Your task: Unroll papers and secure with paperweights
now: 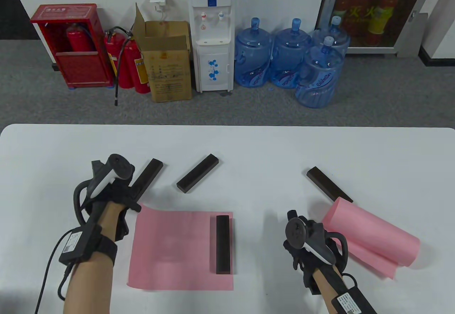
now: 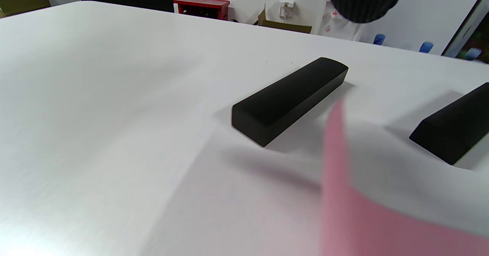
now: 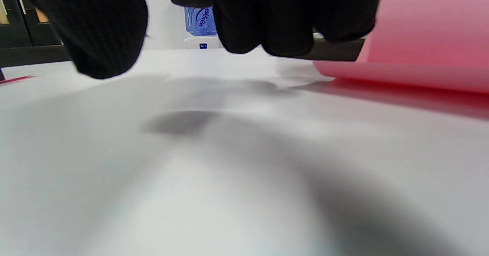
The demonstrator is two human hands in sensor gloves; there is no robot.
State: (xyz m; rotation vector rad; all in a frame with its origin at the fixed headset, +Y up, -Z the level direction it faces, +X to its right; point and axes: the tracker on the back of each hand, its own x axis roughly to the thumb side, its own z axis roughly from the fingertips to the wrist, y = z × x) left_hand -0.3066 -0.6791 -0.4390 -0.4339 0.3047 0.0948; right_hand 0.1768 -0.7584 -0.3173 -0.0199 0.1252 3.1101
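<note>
A white table (image 1: 391, 150) is seen from above, with two gloved hands entering from its near edge. Small white labels are strapped to both forearms, but their print is too small to be read.

Nearest, a flat pink sheet (image 1: 174, 253) is laid out left of the table's centre. One dark bar-shaped paperweight (image 1: 223, 244) is set upright along the sheet's right edge. The left hand (image 1: 113, 189) is placed at the sheet's far left corner, which is seen curled up in the left wrist view; its fingers are spread apart above the table and whether the paper is pinched cannot be told.

To the right of the flat sheet, the right hand (image 1: 307, 243) is held low over the bare table, fingers (image 3: 267, 23) curled down and gripping nothing. Just right of it a second pink sheet (image 1: 373, 237) is still rolled into a tube, one loose flap lying flat.

Beyond the sheets three more paperweights are counted, four in all: one (image 1: 147, 179) touching the left hand, one (image 1: 197, 178) beside it, one (image 1: 328, 184) with its end hidden behind the roll.

On the floor past the table stand four blue water bottles (image 1: 320, 79), the nearest printed "GalinGen", a white dispenser (image 1: 211, 33), a cardboard box (image 1: 167, 61) and red extinguishers (image 1: 129, 61)
</note>
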